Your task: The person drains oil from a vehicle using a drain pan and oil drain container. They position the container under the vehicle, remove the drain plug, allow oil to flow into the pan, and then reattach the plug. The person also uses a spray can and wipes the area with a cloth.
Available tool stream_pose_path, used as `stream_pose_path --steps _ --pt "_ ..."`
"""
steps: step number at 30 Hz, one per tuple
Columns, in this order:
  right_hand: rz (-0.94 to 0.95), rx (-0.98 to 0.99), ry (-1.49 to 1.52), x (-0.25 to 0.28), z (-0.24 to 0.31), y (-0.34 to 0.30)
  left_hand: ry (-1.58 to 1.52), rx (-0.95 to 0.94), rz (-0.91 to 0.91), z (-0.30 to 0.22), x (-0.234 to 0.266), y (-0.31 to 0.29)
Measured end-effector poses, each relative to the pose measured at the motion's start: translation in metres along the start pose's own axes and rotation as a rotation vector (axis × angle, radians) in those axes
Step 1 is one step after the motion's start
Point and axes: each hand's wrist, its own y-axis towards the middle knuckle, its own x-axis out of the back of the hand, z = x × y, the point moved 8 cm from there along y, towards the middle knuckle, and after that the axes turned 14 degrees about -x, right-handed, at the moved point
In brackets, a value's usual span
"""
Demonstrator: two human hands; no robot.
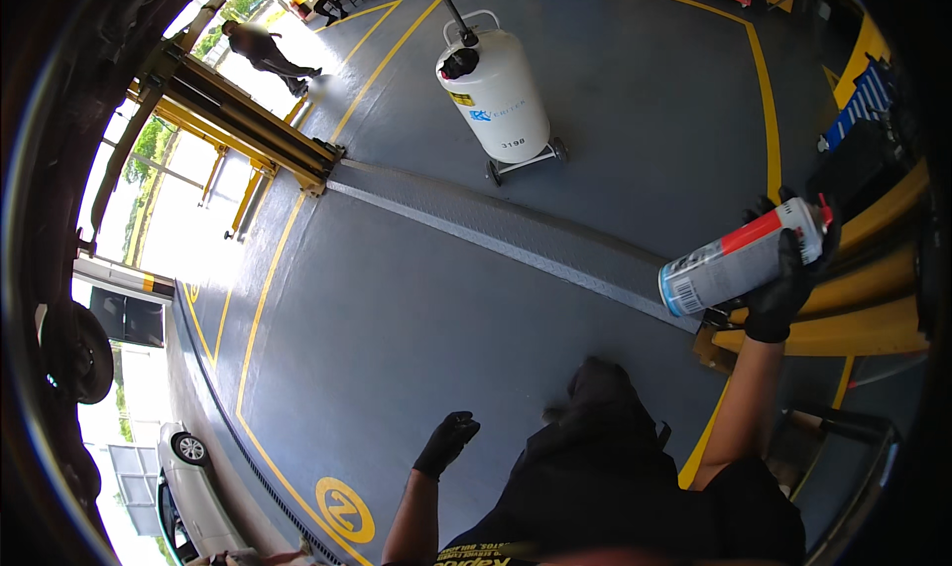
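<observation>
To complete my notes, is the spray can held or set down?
Held: the black-gloved right hand grips the spray can near its red-tipped end.

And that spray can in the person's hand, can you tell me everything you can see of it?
The spray can is a cylinder, apparently metal, mostly silver-grey, with a red patch, a light blue band at its base, printing and a barcode. A small red nozzle piece shows at its top end. It is held tilted in the air, base toward the left and slightly down, gripped near its top by the black-gloved right hand.
</observation>
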Motion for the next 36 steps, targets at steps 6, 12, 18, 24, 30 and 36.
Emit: stream_pose_path --steps 6,12,18,24,30,36 --pt "0.306 -0.301 -0.589 -0.096 -0.248 -0.063 0.366 0.013 0.022 -0.127 0.070 0.220" --pt "0.311 0.485 -0.445 -0.341 -0.148 0.160 1.097 -0.594 0.264 0.004 0.159 0.360" --pt "0.232 0.916 -0.190 -0.536 -0.039 0.291 0.019 0.693 0.051 0.079 0.196 0.297" --pt "0.183 0.964 -0.144 -0.592 -0.051 0.315 -0.147 0.677 0.014 0.097 0.242 0.339" --pt "0.241 1.035 -0.073 -0.624 -0.066 0.308 0.099 0.527 0.139 0.062 0.350 0.423" --pt "0.206 0.983 -0.140 -0.636 -0.074 0.296 0.027 0.439 -0.135 -0.037 0.426 0.544"
